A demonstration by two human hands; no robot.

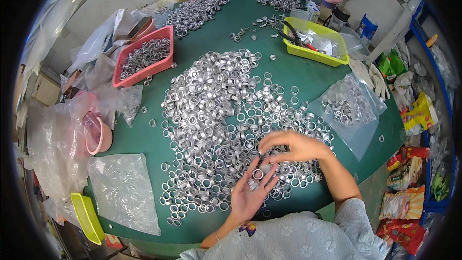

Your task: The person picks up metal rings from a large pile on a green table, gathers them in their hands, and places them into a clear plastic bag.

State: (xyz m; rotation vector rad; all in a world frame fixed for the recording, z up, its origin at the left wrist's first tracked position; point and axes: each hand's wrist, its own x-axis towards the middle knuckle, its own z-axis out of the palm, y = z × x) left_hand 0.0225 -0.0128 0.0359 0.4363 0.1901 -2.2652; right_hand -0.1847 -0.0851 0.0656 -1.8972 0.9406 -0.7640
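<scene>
Near the table's (129, 139) near edge, the person's left hand (247, 200) lay palm up, wrist raised from below, fingers spread and slightly bent, a ring (254, 172) resting against them. The right forearm reached in from the right, elbow bent; the right hand (294, 147), blurred, arched palm down just above the left, fingers loosely curled, and whether they gripped anything could not be told. Loose rings (207, 91) spread around both hands, heaped toward the middle. A bag (357, 137) lay by the right edge, a pink tray (144, 75) by the left.
</scene>
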